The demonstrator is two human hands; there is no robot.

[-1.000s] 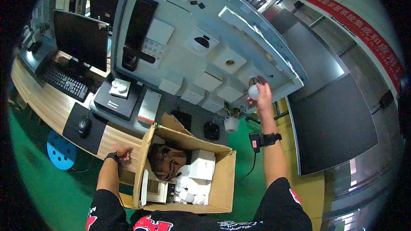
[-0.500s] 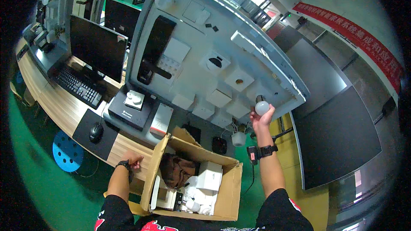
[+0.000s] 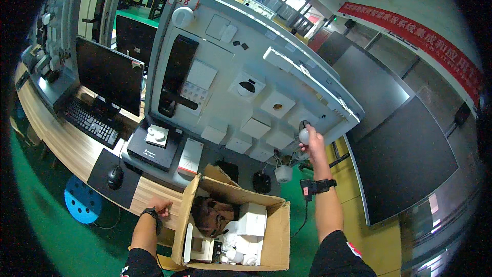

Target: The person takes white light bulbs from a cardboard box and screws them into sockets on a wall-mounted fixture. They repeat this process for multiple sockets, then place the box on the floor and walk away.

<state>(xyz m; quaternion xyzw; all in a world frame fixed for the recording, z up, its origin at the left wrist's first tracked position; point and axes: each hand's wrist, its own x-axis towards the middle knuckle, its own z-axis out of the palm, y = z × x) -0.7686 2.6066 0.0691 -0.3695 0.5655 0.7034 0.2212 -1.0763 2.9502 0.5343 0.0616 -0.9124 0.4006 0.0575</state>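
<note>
Head view shows a white round light bulb [image 3: 304,136] at the lower right part of a grey upright panel [image 3: 225,107], directly below a dark lamp holder [image 3: 305,124]; whether it is seated there cannot be told. The right hand [image 3: 315,147] grasps the bulb, its fingers curled around the globe's right and lower sides. A black strap with a small boxy device [image 3: 318,186] circles that wrist, and a dark cable hangs from it.

Left of the bulb, white square box-shaped modules [image 3: 256,124] stand in rows on the panel, and farther left is a long black door lock with a handle [image 3: 178,74]. Just below the bulb, a small white pot-shaped container [image 3: 283,174] has pale cables above it.

Nearer the body is an open brown cardboard carton [image 3: 280,228]. It holds a dark brown bundle [image 3: 212,216], a white box [image 3: 253,219] and rounded white devices [image 3: 237,249].

Beside the carton, the left hand [image 3: 161,206] rests on the wood-grain bench [image 3: 61,128]; nothing shows in its grip, and how far its fingers are bent cannot be told.

Farther left are a black mouse [image 3: 115,178] on a black mat [image 3: 97,172], a black keyboard [image 3: 91,122] and a black monitor [image 3: 109,74]. A blue round stool with holes [image 3: 83,200] stands below the bench on the green floor [image 3: 46,220].
</note>
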